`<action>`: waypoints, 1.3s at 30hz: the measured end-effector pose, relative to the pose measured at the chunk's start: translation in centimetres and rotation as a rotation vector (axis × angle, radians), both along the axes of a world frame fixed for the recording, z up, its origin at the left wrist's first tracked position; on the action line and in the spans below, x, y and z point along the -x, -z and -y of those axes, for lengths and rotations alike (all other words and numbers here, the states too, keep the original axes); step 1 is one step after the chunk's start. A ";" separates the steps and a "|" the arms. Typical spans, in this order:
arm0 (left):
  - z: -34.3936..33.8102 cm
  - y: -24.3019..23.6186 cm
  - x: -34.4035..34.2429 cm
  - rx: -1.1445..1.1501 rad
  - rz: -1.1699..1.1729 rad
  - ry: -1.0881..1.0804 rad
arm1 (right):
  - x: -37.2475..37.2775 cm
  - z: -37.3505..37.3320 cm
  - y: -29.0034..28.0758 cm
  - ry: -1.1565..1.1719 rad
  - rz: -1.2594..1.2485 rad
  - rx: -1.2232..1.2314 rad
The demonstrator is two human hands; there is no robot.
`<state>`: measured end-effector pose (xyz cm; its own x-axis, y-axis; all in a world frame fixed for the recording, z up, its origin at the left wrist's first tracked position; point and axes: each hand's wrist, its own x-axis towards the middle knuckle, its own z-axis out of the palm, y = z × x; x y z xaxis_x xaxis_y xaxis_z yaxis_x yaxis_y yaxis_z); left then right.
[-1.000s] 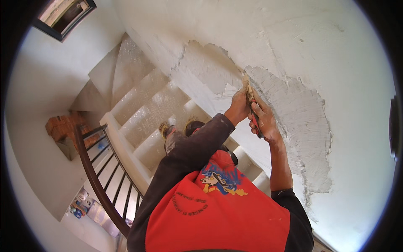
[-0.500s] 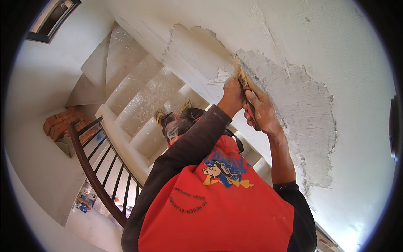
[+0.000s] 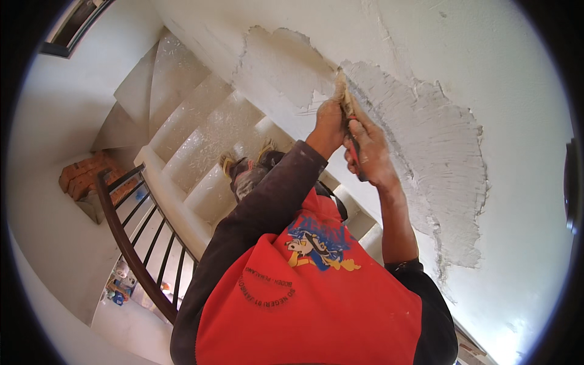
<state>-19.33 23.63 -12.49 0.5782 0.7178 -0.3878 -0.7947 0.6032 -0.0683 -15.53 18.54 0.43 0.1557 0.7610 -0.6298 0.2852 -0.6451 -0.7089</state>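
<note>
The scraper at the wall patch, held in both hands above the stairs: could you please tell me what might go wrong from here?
1. The scraper works the edge of the rough patch; it might gouge sound plaster.
2. With left hand and right hand both busy, none is free for the railing above the stairs.

stairs (image 3: 207,140) — pale, descending | railing (image 3: 131,243) — dark, curved | brick pile (image 3: 82,176) by the landing

Both hands, left hand (image 3: 329,121) and right hand (image 3: 368,152), grip a red-handled trowel (image 3: 348,109) pressed against the grey plaster patch (image 3: 438,164) on a white wall (image 3: 517,91) above the staircase (image 3: 201,146)
</note>
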 end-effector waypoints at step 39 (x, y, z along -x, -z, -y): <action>-1.4 0.4 0.8 -0.101 -0.216 -0.106 | 0.5 -0.3 2.0 -0.065 -0.149 -0.170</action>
